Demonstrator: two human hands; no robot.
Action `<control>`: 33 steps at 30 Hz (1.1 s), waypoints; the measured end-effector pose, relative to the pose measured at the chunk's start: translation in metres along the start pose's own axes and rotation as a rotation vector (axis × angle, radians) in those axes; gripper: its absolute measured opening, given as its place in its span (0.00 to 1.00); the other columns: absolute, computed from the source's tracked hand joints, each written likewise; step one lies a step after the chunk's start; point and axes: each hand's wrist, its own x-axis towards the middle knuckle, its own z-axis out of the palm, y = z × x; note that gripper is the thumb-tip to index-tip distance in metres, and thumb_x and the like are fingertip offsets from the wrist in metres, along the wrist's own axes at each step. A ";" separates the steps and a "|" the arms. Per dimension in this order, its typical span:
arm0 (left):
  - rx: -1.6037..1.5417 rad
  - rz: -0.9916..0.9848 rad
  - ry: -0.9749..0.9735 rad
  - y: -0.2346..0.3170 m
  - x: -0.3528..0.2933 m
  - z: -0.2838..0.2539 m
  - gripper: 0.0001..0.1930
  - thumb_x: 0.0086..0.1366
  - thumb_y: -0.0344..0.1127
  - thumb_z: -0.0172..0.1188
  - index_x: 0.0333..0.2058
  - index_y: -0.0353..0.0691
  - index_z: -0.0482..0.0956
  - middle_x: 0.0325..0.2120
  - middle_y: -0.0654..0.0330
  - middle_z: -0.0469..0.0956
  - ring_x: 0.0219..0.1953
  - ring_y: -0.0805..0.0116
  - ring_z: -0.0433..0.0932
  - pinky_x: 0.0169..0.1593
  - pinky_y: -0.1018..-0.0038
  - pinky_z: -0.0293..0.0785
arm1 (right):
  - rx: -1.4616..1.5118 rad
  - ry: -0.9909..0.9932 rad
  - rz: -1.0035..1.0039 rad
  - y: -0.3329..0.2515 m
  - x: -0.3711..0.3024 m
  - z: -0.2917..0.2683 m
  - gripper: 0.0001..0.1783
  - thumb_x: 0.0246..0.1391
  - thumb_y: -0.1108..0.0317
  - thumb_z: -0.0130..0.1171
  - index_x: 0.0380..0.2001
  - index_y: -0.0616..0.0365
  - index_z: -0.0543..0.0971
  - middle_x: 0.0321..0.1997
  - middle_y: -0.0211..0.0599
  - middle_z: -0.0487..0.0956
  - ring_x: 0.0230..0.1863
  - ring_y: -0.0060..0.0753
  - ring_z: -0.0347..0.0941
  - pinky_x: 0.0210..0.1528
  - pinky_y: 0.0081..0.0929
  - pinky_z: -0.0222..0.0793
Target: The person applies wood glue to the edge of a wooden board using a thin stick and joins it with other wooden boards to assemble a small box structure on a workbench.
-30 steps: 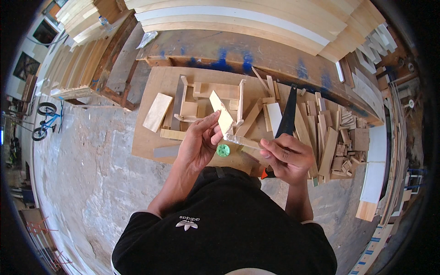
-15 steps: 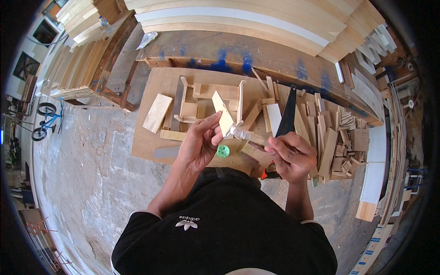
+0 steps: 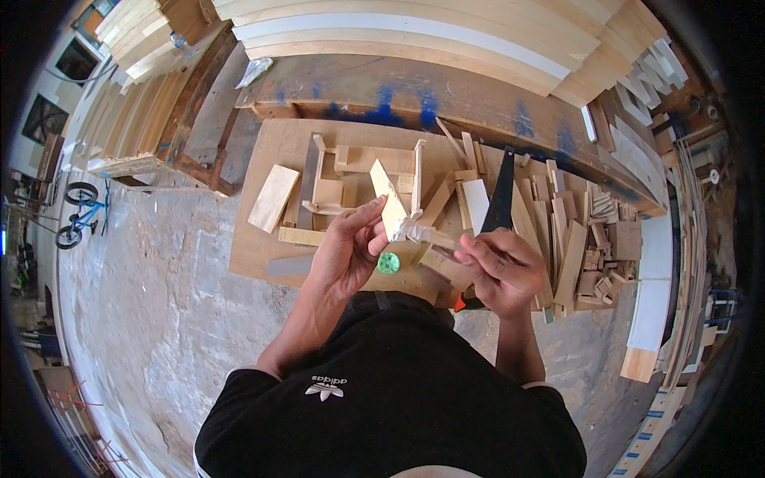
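My left hand (image 3: 351,239) pinches a short, flat strip of pale wood (image 3: 386,195) between thumb and fingers, tilted up above the workboard. Whitish smears show at its lower end. In my right hand (image 3: 506,269) is a slim stick-like tool (image 3: 418,233) with a whitish end, gripped in the fingertips. It is blurred, and its exact kind is hard to make out. Its whitish end meets the strip's lower end. Just below the strip sits a green round lid-like disc (image 3: 388,263). Behind the strip lies a small wooden frame (image 3: 418,171) with crosspieces.
The workboard (image 3: 255,239) carries a pale wood block (image 3: 273,197), a black-bladed handsaw (image 3: 502,191) beyond my right hand, and many offcuts (image 3: 594,275) at right. A blue-stained bench (image 3: 358,84) with stacked planks (image 3: 446,36) stands behind. A blue bicycle (image 3: 84,213) is far left.
My right hand has shifted slightly left, carrying the slim tool along the strip's lower end. My left hand and the wood strip stay almost where they were.
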 end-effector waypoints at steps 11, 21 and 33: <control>0.026 -0.009 -0.007 -0.001 0.001 -0.004 0.14 0.67 0.31 0.51 0.47 0.25 0.69 0.32 0.53 0.79 0.27 0.71 0.82 0.26 0.86 0.83 | 0.107 -0.088 0.013 -0.005 0.001 -0.004 0.18 0.40 0.75 0.71 0.39 0.52 0.85 0.27 0.27 0.77 0.22 0.20 0.71 0.21 0.19 0.66; 0.018 -0.036 -0.085 -0.001 0.000 -0.008 0.16 0.67 0.32 0.52 0.49 0.26 0.69 0.32 0.54 0.79 0.25 0.73 0.81 0.22 0.86 0.81 | -0.017 0.023 0.080 -0.003 0.000 -0.004 0.18 0.39 0.75 0.72 0.39 0.52 0.85 0.26 0.27 0.78 0.22 0.20 0.72 0.21 0.17 0.66; -0.030 -0.043 -0.048 -0.002 0.003 -0.010 0.15 0.67 0.31 0.51 0.49 0.26 0.68 0.33 0.53 0.78 0.29 0.71 0.82 0.23 0.83 0.83 | 0.022 -0.009 0.051 -0.003 0.001 -0.003 0.18 0.40 0.75 0.72 0.38 0.53 0.85 0.26 0.28 0.78 0.23 0.20 0.72 0.22 0.18 0.68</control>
